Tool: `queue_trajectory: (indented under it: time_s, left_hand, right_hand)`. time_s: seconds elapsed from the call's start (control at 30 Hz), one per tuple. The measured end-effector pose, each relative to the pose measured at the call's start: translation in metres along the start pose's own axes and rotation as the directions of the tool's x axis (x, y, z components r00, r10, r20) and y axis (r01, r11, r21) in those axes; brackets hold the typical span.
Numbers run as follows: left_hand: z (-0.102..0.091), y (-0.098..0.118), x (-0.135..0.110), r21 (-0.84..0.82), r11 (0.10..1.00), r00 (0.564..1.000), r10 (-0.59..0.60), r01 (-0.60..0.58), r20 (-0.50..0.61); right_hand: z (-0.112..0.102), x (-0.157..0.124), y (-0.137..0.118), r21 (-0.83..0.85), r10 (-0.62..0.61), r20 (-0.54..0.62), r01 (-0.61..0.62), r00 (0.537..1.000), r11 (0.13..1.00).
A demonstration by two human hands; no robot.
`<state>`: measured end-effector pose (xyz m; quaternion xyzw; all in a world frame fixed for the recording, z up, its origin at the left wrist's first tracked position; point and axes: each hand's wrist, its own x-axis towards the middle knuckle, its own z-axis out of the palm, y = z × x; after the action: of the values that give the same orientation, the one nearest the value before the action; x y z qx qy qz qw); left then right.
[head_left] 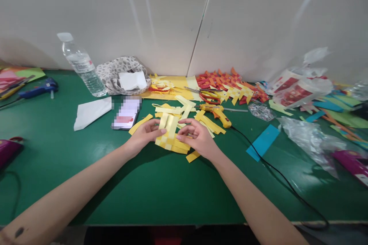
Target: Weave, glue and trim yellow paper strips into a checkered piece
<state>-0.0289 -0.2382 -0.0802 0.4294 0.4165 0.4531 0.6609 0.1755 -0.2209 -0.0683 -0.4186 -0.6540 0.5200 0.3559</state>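
Between my hands is a small woven piece of yellow and pale-yellow paper strips [166, 139], with loose strip ends standing up at its top. My left hand [143, 136] pinches its left side, thumb across the front. On the right, the thumb and fingers of my right hand [199, 138] close on its edge; the exact fingertip contact is partly hidden. Around and behind it lie loose yellow strips [211, 124] and pale strips [185, 107]. A yellow glue gun [220, 115] rests just beyond my right hand, its nozzle pointing left.
Scissors [211, 96] lie behind the strips, near red-and-orange woven pieces [220, 80]. Left stand a water bottle [83, 67], a patterned pouch [115, 71] and a phone [126, 113]. Rightward are a blue strip [263, 142], clear plastic [312, 141] and the black cord [276, 168].
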Motion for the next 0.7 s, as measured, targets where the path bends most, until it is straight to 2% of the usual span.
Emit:
queue_trajectory:
  time_s: [0.07, 0.17, 0.27, 0.37, 0.47, 0.53, 0.63, 0.67, 0.7]
  left_hand:
    - [0.000, 0.000, -0.001, 0.080, 0.997, 0.997, -0.011, 0.005, 0.072]
    - [-0.001, -0.001, 0.000, 0.124, 0.992, 0.997, -0.026, 0.017, 0.069]
    - [-0.004, -0.001, 0.001, 0.082, 0.996, 0.999, -0.025, 0.022, 0.032]
    - [-0.006, 0.000, 0.003, 0.015, 0.999, 0.999, -0.033, 0.033, -0.001]
    - [-0.005, 0.001, 0.003, -0.014, 0.999, 0.999, -0.042, 0.041, -0.009]
    - [-0.005, 0.001, 0.002, -0.017, 0.999, 0.999, -0.044, 0.043, -0.010]
    - [-0.004, 0.000, 0.002, 0.004, 0.999, 0.999, -0.043, 0.043, -0.014]
    - [-0.005, 0.000, 0.002, 0.020, 0.999, 0.999, -0.043, 0.043, -0.012]
    - [-0.005, 0.000, 0.002, 0.035, 0.998, 0.999, -0.043, 0.043, -0.006]
  right_hand:
    - [0.000, 0.001, 0.001, 0.026, -0.014, -0.053, 0.015, 0.999, 1.000]
    - [-0.002, 0.002, 0.000, 0.029, -0.023, -0.089, 0.026, 0.996, 0.999]
    - [-0.003, 0.003, -0.002, 0.013, -0.030, -0.148, 0.032, 0.988, 0.999]
    - [-0.004, 0.002, -0.006, 0.069, -0.014, -0.254, 0.032, 0.967, 0.997]
    - [-0.008, 0.002, -0.009, 0.067, -0.072, -0.353, 0.102, 0.933, 0.993]
    - [-0.019, 0.006, -0.009, -0.029, -0.157, -0.444, 0.161, 0.882, 0.987]
    - [-0.051, 0.027, -0.006, -0.302, -0.295, -0.555, 0.143, 0.778, 0.943]
    - [-0.066, 0.038, -0.004, -0.453, -0.344, -0.541, 0.079, 0.768, 0.888]
    - [-0.082, 0.051, -0.002, -0.623, -0.372, -0.484, -0.013, 0.792, 0.782]
